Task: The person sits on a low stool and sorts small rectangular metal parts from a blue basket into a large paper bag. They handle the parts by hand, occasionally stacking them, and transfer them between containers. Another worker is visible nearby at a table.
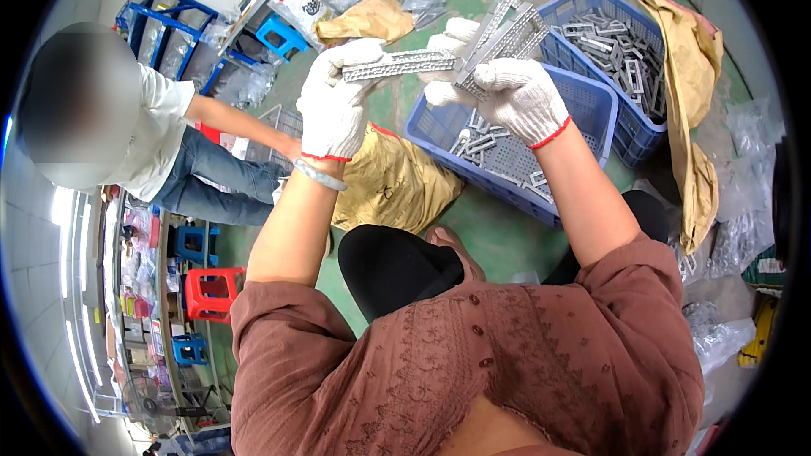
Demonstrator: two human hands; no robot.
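Note:
Both my hands wear white knit gloves with red cuffs. My left hand (334, 101) pinches one long grey perforated metal strip (397, 66), held level across the view. My right hand (515, 97) grips a bundle of similar metal strips (505, 32) that fans up and to the right. The single strip's right end meets the bundle between my hands. Below them stands a blue plastic crate (583, 101) with a few loose metal pieces (486, 145) on its perforated floor.
A second blue crate (629, 135) behind it is heaped with grey metal parts. Brown paper sacks (397, 186) lie on the green floor. Another person in a white shirt (156, 139) sits at the left. Red (211, 294) and blue stools, clear plastic bags (743, 236) surround us.

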